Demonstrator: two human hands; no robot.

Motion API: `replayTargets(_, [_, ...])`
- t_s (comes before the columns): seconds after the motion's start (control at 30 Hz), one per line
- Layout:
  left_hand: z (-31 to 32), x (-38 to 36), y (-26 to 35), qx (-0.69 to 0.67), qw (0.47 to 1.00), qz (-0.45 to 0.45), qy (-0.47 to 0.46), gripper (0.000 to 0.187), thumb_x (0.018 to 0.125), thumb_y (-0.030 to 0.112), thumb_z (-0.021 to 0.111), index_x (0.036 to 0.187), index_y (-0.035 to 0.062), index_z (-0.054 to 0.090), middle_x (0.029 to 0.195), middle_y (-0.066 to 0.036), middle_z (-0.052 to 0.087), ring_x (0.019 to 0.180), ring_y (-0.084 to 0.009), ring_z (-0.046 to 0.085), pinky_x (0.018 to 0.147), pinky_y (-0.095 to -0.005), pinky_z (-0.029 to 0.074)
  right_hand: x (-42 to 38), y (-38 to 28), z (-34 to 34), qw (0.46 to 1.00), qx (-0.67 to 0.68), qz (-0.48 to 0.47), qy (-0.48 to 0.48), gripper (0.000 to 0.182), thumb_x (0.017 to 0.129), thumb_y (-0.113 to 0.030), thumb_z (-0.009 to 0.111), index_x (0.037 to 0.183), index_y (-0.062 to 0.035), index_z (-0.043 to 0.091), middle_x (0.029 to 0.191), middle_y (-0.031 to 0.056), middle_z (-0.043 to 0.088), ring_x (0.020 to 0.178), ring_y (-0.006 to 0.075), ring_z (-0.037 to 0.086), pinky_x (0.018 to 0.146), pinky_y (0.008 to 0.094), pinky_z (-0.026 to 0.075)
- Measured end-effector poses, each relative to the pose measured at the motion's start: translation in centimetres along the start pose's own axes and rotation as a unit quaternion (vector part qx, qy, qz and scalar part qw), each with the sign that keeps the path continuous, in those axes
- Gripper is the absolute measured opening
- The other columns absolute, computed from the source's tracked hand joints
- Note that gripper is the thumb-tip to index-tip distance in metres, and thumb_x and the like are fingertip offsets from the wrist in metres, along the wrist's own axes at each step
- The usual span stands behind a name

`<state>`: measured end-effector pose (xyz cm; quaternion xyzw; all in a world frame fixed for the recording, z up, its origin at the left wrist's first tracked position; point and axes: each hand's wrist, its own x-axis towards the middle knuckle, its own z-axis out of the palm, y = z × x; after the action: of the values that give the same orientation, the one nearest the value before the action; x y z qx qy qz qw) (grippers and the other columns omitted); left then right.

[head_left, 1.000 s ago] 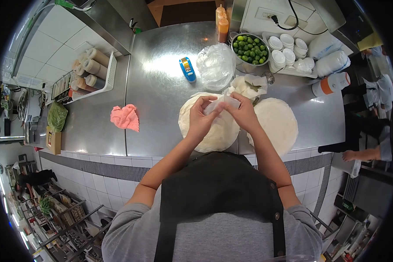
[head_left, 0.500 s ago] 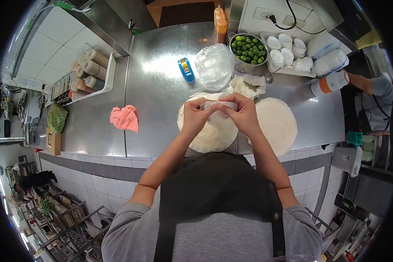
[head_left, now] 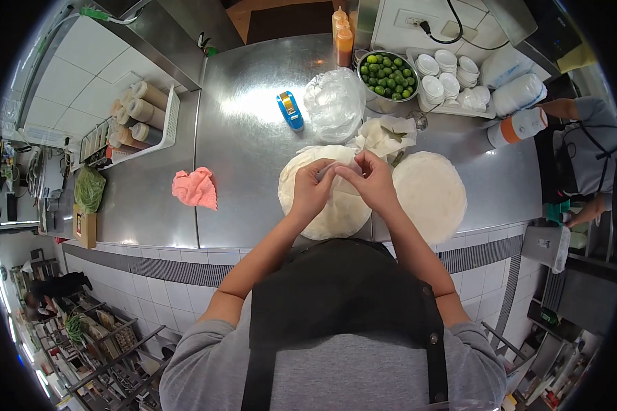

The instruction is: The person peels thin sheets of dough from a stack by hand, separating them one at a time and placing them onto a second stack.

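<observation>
My left hand (head_left: 312,190) and my right hand (head_left: 374,183) meet above the left stack of flat, pale round tortillas (head_left: 332,219). Between them they pinch a thin, translucent plastic bag (head_left: 343,183), thumbs close together at its upper edge. Part of the bag is hidden behind my fingers. To the right of my right hand lies a second pale round stack (head_left: 430,197). Just beyond my hands are crumpled off-white wrappers (head_left: 384,137) and a heap of clear plastic bags (head_left: 334,104). A blue tape dispenser (head_left: 290,111) lies farther up on the left.
On the steel counter (head_left: 253,171) are a pink cloth (head_left: 195,188), a bowl of limes (head_left: 389,77), sauce bottles (head_left: 343,44), a tray of white cups (head_left: 452,106) and a white basket of bottles (head_left: 166,133). A co-worker's arm (head_left: 589,209) shows at right.
My hands have drawn closer together and turned, with the plastic bag now more bunched between the fingers. At right, the co-worker has shifted and a lower hand now shows.
</observation>
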<state>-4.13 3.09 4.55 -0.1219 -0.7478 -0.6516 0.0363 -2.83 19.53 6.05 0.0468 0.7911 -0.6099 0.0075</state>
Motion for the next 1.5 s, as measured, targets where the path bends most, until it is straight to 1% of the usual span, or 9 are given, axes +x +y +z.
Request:
replayTargets(0.1, [-1.6,0.1,1.4,-0.028,0.990,-0.136,-0.026,0.017,0.097,0.015,0.066,0.098,0.0004,0.074,0.078,-0.001,0.069,0.066,-0.0027,0.056,0.058,-0.0222,0.045,1.3,2.4,-0.9,0.995,0.076,-0.016,-0.062,0.032,0.089,-0.015,0.072,0.071,-0.0075,0.047,0.067,-0.0071,0.041,0.063,0.0039,0.034,0.055,0.0249,0.030])
replayTargets(0.17, [-2.5,0.6,1.7,-0.054,0.965,-0.247,0.070,0.018,0.097,0.016,0.066,0.097,0.0000,0.074,0.079,0.000,0.068,0.069,-0.0033,0.057,0.061,-0.0216,0.045,1.7,3.5,-1.5,0.996,0.076,-0.006,-0.036,0.032,0.089,-0.014,0.072,0.071,-0.0079,0.047,0.067,-0.0074,0.041,0.063,0.0033,0.035,0.055,0.0243,0.031])
replayTargets(0.37, [-2.6,0.5,-2.1,0.078,0.995,0.014,0.066,0.021,0.095,0.019,0.070,0.096,-0.0016,0.073,0.075,0.000,0.066,0.069,-0.0069,0.059,0.063,-0.0226,0.046,0.7,1.7,-0.6,0.993,0.109,0.006,-0.041,0.031,0.089,-0.013,0.072,0.071,-0.0082,0.047,0.068,-0.0083,0.043,0.064,0.0011,0.037,0.055,0.0227,0.032])
replayTargets(0.47, [-2.2,0.6,0.1,0.003,0.994,-0.110,0.009,0.024,0.089,0.018,0.076,0.099,-0.0028,0.073,0.078,-0.003,0.067,0.074,-0.0076,0.060,0.067,-0.0223,0.047,0.3,0.9,-0.1,0.987,0.144,-0.001,-0.073,0.032,0.089,-0.013,0.072,0.071,-0.0077,0.046,0.068,-0.0083,0.043,0.065,0.0009,0.039,0.056,0.0226,0.033])
replayTargets(0.7, [-2.1,1.2,3.3,0.120,0.991,-0.002,-0.059,0.026,0.085,0.013,0.079,0.103,-0.0045,0.073,0.077,-0.002,0.070,0.072,-0.0073,0.062,0.067,-0.0225,0.049,0.3,-0.2,-1.6,0.991,0.077,-0.026,-0.107,0.033,0.089,-0.013,0.074,0.073,-0.0076,0.045,0.068,-0.0075,0.046,0.066,0.0007,0.043,0.059,0.0228,0.041])
replayTargets(0.87, [-2.7,2.0,2.5,-0.079,0.986,-0.142,0.027,0.019,0.091,0.016,0.075,0.094,-0.0029,0.077,0.079,-0.005,0.073,0.064,-0.0041,0.060,0.053,-0.0216,0.045,0.3,-0.4,-2.0,0.976,0.207,0.031,-0.058,0.033,0.090,-0.010,0.073,0.073,-0.0094,0.044,0.069,-0.0071,0.050,0.065,0.0011,0.047,0.058,0.0232,0.042])
replayTargets(1.0, [-3.9,2.9,1.6,-0.057,0.979,-0.155,0.117,0.022,0.096,0.019,0.070,0.096,-0.0020,0.076,0.073,0.000,0.069,0.058,-0.0036,0.056,0.050,-0.0210,0.043,0.9,3.0,-1.8,0.927,0.365,0.089,-0.008,0.022,0.091,-0.005,0.071,0.079,-0.0087,0.053,0.078,-0.0027,0.062,0.072,0.0031,0.057,0.064,0.0230,0.048])
replayTargets(1.4, [-3.2,1.7,2.8,0.009,0.994,-0.002,-0.112,0.023,0.103,0.018,0.059,0.106,-0.0004,0.072,0.082,0.002,0.066,0.072,-0.0027,0.054,0.060,-0.0224,0.045,0.7,-1.9,-1.5,0.970,0.207,0.096,-0.081,0.022,0.093,-0.018,0.071,0.106,-0.0009,0.067,0.101,0.0046,0.071,0.087,0.0094,0.066,0.077,0.0273,0.053])
replayTargets(1.5, [-3.9,1.5,3.2,0.006,0.993,-0.088,-0.078,0.022,0.102,0.018,0.059,0.100,-0.0006,0.071,0.077,-0.001,0.066,0.068,-0.0060,0.054,0.060,-0.0245,0.044,1.0,-0.5,-1.5,0.986,0.141,0.061,-0.060,0.025,0.098,-0.021,0.064,0.113,0.0000,0.069,0.099,0.0042,0.072,0.086,0.0091,0.066,0.076,0.0269,0.053])
